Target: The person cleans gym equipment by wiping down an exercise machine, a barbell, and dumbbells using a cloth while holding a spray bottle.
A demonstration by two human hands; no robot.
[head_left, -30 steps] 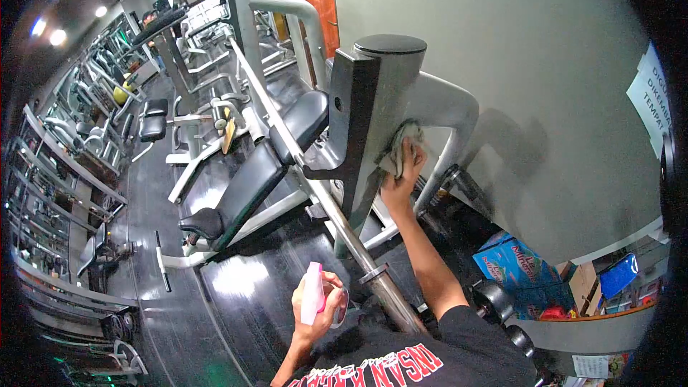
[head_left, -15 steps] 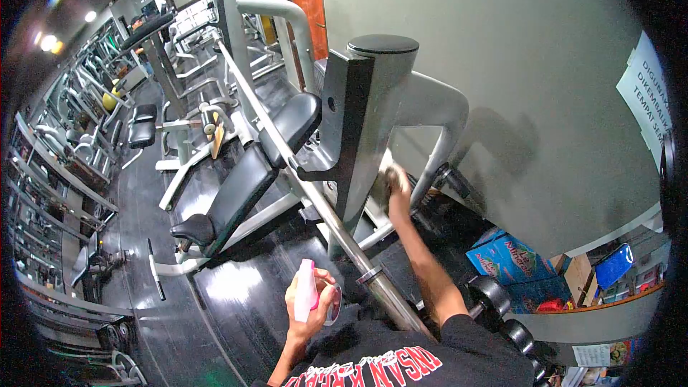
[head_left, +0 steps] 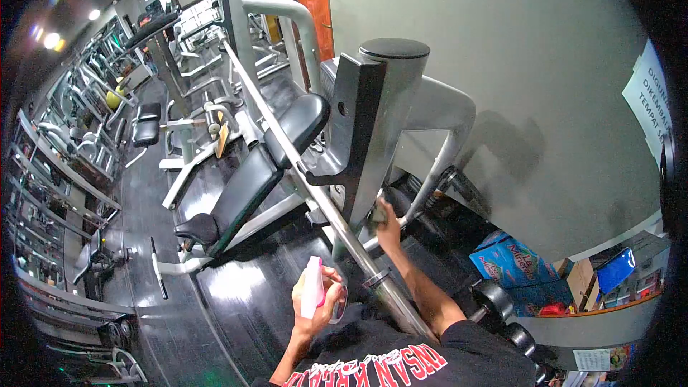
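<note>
My left hand (head_left: 307, 319) is wrapped round a spray bottle (head_left: 312, 288) with a white and pink head. Part of its clear body shows behind my fingers. My right hand (head_left: 388, 229) reaches past the barbell (head_left: 328, 209) to the lower side of the grey upright (head_left: 400, 97) of a bench press rack. In its fingers is a greyish cloth (head_left: 378, 212), pressed against or very close to the post; the exact contact is partly hidden. The barbell runs diagonally across the rack, beside my right forearm.
A black padded bench (head_left: 240, 190) stands left of the bar. Dumbbells (head_left: 493, 299) sit low on the right, near a blue printed carton (head_left: 512, 265) and a curved counter (head_left: 609, 319). A grey wall (head_left: 502, 43) rises behind the rack. Other gym machines fill the far left.
My right hand has moved down along the upright with the cloth. My left hand keeps the spray bottle in nearly the same place. The view has shifted slightly.
</note>
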